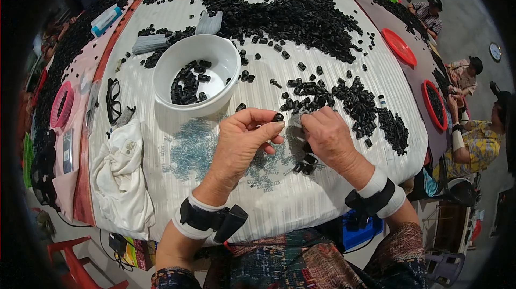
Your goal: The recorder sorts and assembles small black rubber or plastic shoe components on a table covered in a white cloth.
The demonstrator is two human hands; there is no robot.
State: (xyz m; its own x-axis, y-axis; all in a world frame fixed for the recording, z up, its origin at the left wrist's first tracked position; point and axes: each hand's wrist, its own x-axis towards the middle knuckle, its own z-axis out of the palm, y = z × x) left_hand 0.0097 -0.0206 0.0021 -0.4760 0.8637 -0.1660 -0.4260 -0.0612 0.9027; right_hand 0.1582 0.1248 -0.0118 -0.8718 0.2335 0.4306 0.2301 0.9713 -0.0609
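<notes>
Between the thumb and forefinger of my left hand [236, 141] is a small black cylindrical part [278, 117]. My right hand [333, 136] is closed in a pinch just to the right of it; what its fingertips hold, if anything, is hidden. Beneath and to the left of my hands lies a spread of small metal springs [188, 149]. A few black cylinders [306, 168] rest under my right hand. Beyond it are loose heaps of black parts [355, 103]. The white bowl [231, 55], holding several black cylinders, stands beyond my left hand.
A large mass of black parts [290, 15] covers the table's far side. Bundled grey strips [149, 44] lie beside the bowl. Black-framed glasses [113, 101] and a white cloth [121, 176] lie at left. Red trays [399, 47] sit on the right-hand table, where other people [473, 141] sit.
</notes>
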